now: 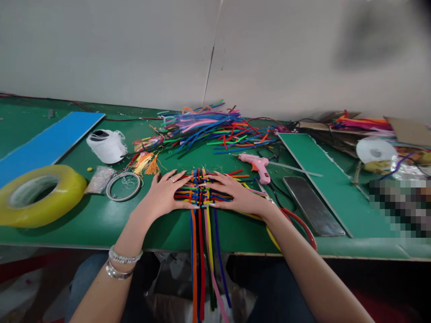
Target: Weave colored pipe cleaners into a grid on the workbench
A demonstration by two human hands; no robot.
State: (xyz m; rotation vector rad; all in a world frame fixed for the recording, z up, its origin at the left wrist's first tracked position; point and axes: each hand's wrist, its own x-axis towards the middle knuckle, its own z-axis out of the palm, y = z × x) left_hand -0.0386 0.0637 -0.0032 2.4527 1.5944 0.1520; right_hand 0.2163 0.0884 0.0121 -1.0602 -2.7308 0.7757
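Head view | left hand (pixel 163 194) and right hand (pixel 235 195) lay flat, fingers open and spread on the bright woven mat of fuzzy pipe cleaners (pixel 198 194) | mat sat on the long green table (pixel 161 235), ends hanging over its edge | pink plastic glue gun (pixel 256 167) lay near the right hand

**Nothing legible in view**

No words, numbers or brands can be read anywhere: not on the woven pipe-cleaner mat (pixel 199 193), the pink hot glue gun (pixel 254 167) or the roll of yellow tape (pixel 40 195) at left. The pixelated patch (pixel 399 208) at near right is too blurred to tell — no marks show.
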